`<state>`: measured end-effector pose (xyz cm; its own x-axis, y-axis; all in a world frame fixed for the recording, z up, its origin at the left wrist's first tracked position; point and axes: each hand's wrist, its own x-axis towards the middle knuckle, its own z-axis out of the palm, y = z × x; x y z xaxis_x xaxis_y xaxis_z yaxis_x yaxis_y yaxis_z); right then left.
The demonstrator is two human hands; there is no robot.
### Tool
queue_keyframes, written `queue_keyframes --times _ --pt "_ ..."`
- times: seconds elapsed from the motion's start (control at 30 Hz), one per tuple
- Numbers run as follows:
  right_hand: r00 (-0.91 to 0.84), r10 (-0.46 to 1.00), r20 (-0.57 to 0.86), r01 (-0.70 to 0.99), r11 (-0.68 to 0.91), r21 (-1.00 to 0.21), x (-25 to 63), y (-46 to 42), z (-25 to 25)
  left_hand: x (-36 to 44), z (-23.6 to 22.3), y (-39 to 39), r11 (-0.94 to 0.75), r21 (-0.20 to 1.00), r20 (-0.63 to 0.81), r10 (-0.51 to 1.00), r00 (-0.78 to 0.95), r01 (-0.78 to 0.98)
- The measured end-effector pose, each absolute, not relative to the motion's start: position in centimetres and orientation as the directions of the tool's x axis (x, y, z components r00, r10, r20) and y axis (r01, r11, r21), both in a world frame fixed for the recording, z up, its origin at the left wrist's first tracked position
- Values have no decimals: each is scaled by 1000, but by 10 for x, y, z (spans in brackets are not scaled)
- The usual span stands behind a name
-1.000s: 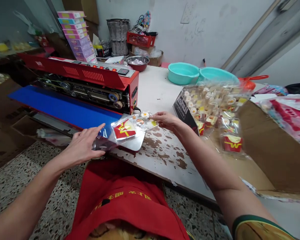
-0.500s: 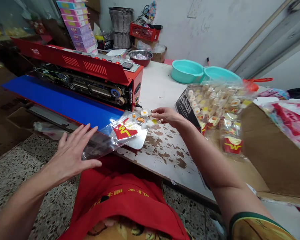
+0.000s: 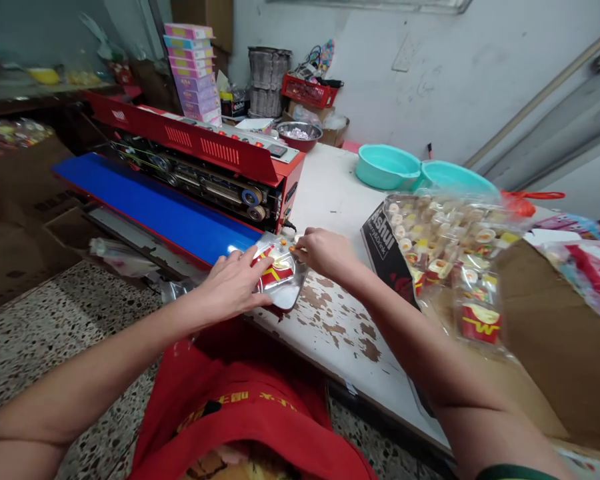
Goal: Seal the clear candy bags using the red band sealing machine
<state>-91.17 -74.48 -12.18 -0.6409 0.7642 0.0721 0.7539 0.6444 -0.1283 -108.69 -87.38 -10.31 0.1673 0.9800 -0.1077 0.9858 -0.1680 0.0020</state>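
A transparent plastic packet (image 3: 280,272) with a red and yellow fries carton and small toy food pieces lies on the metal plate (image 3: 291,293) at the near end of the blue conveyor belt (image 3: 165,217). Across its left part rests my left hand (image 3: 233,280), fingers stretched out and thumb apart. My right hand (image 3: 325,253) is closed at the packet's far right end, its fingertips pinched there beside a small orange piece. Behind the belt stands the red sealing machine (image 3: 293,183), its front flap raised over rollers and belts.
To the right, an open carton (image 3: 380,233) holds several similar packets (image 3: 480,313). Two turquoise basins (image 3: 387,167) stand behind it. A metal bowl (image 3: 300,133) and stacked pink and purple boxes (image 3: 195,80) are behind the machine. The white table (image 3: 330,320) has peeling patches near its front edge.
My left hand has moved right and come down onto the packet. My right hand has curled tighter at the packet's end. The view has shifted, so the scene sits lower and further right.
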Motion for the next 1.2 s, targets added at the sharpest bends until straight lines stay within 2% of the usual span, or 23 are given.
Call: queue_keyframes --times 0.07,0.13,0.23,0.33,0.4,0.47,0.5,0.57,0.6,0.67,0.73,0.83,0.93,1.0,1.07,1.13,1.2 --pt "-673 731 110 729 681 -67 -912 -744 -123 -1084 -101 -873 -176 6 -110 978 176 984" --pt "-663 737 131 734 674 -79 -910 -743 -123 -1084 -102 -872 -178 13 -96 979 178 984" --pt "-601 781 170 753 624 -210 -903 -742 -121 -1086 -106 -874 -173 25 -67 982 174 985" --pt "-536 789 300 678 615 -404 -893 -749 -119 -1089 -107 -875 -190 60 -16 981 192 980" --pt "-522 749 407 549 661 -512 -888 -760 -117 -1090 -103 -874 -206 138 78 977 197 969" --pt "-535 685 494 413 723 -554 -885 -772 -113 -1089 -94 -869 -198 321 169 974 150 926" --pt "-549 652 523 367 750 -550 -884 -779 -110 -1089 -89 -866 -191 462 175 977 122 866" --pt "-581 596 554 333 795 -507 -884 -789 -102 -1086 -79 -859 -141 761 117 990 80 633" --pt "-599 573 560 338 814 -472 -884 -793 -98 -1083 -76 -857 -100 869 72 995 76 484" --pt "-632 519 575 348 854 -387 -884 -798 -91 -1079 -72 -853 -11 976 -6 997 79 219" --pt "-656 443 611 332 896 -293 -884 -798 -90 -1076 -73 -850 56 997 -60 995 78 55" --pt "-644 259 719 245 961 -126 -886 -791 -94 -1079 -77 -841 146 986 -139 986 95 -76" --pt "-618 53 784 162 985 62 -888 -785 -99 -1084 -77 -838 160 986 -155 984 88 -50" --pt "-632 -20 775 135 982 135 -889 -786 -101 -1085 -74 -840 111 994 -110 989 97 -7" --pt "-645 -45 763 122 979 161 -890 -787 -103 -1086 -70 -842 73 997 -72 992 106 -9" --pt "-621 -29 783 125 983 136 -892 -788 -106 -1087 -67 -844 84 995 -78 993 93 -58" --pt "-531 83 843 144 990 -7 -898 -791 -109 -1086 -64 -845 116 984 -109 993 54 -137"
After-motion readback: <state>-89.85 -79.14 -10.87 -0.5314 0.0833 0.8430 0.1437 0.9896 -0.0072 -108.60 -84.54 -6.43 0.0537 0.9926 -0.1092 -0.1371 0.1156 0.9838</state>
